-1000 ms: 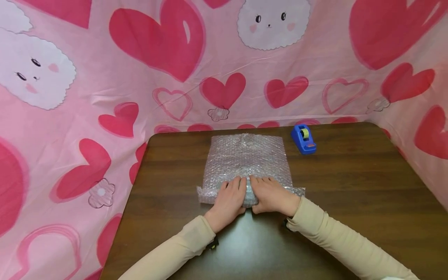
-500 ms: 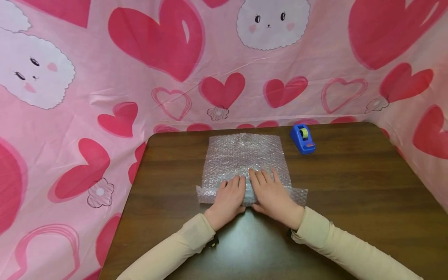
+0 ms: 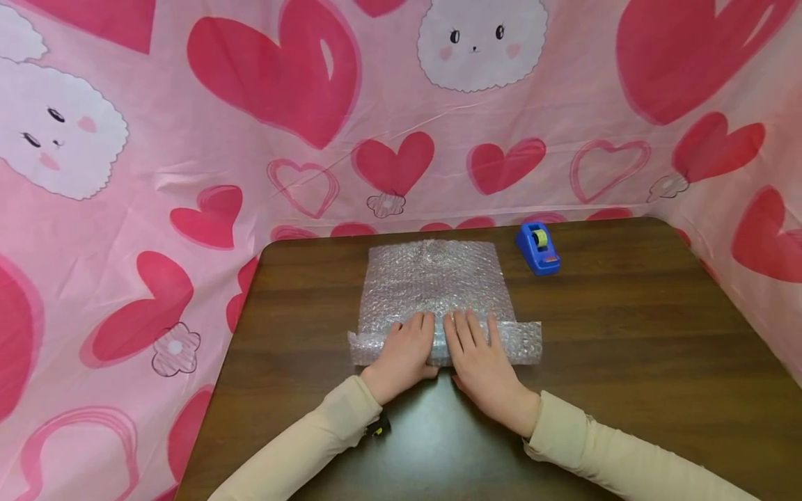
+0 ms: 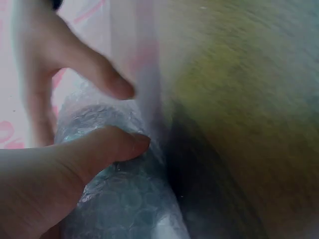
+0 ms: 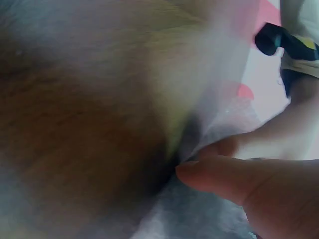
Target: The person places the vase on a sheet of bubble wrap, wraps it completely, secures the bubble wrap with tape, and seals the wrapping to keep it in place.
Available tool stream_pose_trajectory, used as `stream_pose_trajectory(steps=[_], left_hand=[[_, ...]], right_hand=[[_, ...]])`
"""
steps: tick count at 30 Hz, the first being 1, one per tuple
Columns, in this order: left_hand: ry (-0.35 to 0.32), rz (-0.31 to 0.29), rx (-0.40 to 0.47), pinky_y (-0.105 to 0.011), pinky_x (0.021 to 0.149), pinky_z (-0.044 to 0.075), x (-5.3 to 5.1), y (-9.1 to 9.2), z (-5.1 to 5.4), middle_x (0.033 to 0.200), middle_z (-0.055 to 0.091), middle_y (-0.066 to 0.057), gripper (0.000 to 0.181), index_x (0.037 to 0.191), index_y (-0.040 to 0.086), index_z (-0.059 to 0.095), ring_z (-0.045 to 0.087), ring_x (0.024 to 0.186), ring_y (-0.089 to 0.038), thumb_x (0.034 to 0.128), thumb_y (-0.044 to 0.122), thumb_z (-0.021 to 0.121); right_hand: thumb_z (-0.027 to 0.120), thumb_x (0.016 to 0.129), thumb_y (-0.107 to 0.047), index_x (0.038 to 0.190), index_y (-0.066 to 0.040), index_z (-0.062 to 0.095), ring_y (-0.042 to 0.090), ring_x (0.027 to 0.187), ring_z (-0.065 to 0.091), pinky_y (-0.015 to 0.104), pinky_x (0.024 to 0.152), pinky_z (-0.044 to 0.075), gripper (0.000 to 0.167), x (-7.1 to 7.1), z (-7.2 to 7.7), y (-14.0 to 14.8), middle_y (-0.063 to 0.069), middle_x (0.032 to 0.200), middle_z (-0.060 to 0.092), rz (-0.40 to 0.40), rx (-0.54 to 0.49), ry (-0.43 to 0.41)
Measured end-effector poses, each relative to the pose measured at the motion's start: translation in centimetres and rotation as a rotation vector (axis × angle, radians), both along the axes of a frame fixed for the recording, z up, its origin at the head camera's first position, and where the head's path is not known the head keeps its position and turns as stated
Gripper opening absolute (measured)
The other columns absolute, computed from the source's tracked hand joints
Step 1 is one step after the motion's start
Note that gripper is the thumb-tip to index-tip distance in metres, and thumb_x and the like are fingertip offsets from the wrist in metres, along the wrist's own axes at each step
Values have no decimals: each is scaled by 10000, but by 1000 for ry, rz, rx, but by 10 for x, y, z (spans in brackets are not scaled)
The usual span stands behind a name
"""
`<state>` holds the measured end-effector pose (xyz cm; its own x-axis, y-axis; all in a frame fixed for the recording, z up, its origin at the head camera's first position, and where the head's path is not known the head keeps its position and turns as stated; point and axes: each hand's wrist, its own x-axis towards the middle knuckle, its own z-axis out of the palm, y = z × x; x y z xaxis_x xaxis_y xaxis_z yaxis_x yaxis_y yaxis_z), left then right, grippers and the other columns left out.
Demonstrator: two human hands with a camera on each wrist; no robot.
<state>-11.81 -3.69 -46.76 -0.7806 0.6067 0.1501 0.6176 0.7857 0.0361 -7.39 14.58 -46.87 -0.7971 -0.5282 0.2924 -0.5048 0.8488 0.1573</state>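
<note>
A sheet of bubble wrap [image 3: 432, 275] lies on the brown table, its near edge rolled into a bulky roll [image 3: 525, 342] with something pale green-blue inside. What is inside cannot be made out. My left hand [image 3: 404, 353] grips the left part of the roll, fingers over the top and thumb [image 4: 112, 147] along the near side. On the right part rests my right hand [image 3: 491, 376], its fingers fairly straight and spread over the wrap. In the left wrist view the right thumb [image 4: 107, 79] stands apart from the left one.
At the back right of the table [image 3: 626, 313] stands a blue tape dispenser [image 3: 537, 248] with a yellowish tape roll. A pink cloth with hearts [image 3: 401, 163] hangs behind and beside the table.
My right hand has loosened, its fingers straightening and spreading over the roll. The wrap's right end now lies more evenly along the roll. The left hand keeps its hold.
</note>
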Motion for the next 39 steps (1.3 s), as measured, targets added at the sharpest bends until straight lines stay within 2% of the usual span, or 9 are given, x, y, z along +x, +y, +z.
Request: stream_pose_trajectory(steps=[8,13,17,22,25,30,34,36,39], left_hand=[[-112,-27,64,-438,750,576,-1,0,3,1064,642,-115,754,1249,1,556,649,928,-244,702,368,922],[-155,-25,85,-459,752,580,-3,0,5,1068,640,-121,760,1260,-6,554,649,904,-240,704,350,930],[-158,-35,81,-432,696,569,-4,0,7,1032,635,-111,743,1234,-6,559,649,867,-237,698,349,932],[-166,-41,53,-414,684,560,-8,0,8,1033,646,-110,758,1236,-16,563,649,877,-235,702,380,929],[-214,-34,52,-445,748,574,-9,-1,9,1110,663,-134,811,1306,-35,541,658,958,-249,729,394,916],[-306,-2,84,-555,942,541,-12,-3,10,1365,627,-200,1039,1513,-64,395,640,1193,-302,754,419,917],[-267,29,60,-670,1138,344,-11,-4,10,1574,454,-225,1227,1611,-22,258,451,1445,-378,731,517,922],[-205,37,36,-699,1182,234,-11,-5,10,1630,367,-233,1295,1630,-9,222,329,1517,-408,707,571,921],[-94,29,11,-708,1189,200,-9,-5,9,1646,328,-244,1324,1623,-12,247,263,1546,-414,673,618,921]], right_hand=[[725,900,-146,1480,74,467,433,1310,561,637,1079,424,672,-6,-14,-1,270,1411,580,5,21,88],[588,962,-82,1426,75,512,426,1154,620,610,992,497,495,-12,-18,-1,263,1258,633,35,-8,147],[701,897,-81,1387,65,543,369,979,628,513,865,549,535,-16,-20,0,226,1107,636,49,-16,164],[907,708,-176,1326,44,549,329,928,623,442,769,547,747,-20,-19,3,190,1057,621,69,-36,113],[968,625,-209,1317,33,535,331,923,617,455,765,542,851,-22,-17,5,179,1045,608,90,-60,56],[957,655,-219,1338,20,533,330,914,614,456,767,531,839,-27,-12,5,173,1038,608,111,-49,-6],[962,669,-252,1360,27,535,339,948,607,460,790,520,859,-29,-7,5,186,1065,615,114,-16,-56],[969,670,-281,1378,27,530,341,973,612,468,814,526,888,-30,-5,5,188,1088,622,105,2,-84],[970,675,-314,1389,23,526,343,997,622,481,838,534,906,-32,-3,4,189,1109,632,89,18,-121]])
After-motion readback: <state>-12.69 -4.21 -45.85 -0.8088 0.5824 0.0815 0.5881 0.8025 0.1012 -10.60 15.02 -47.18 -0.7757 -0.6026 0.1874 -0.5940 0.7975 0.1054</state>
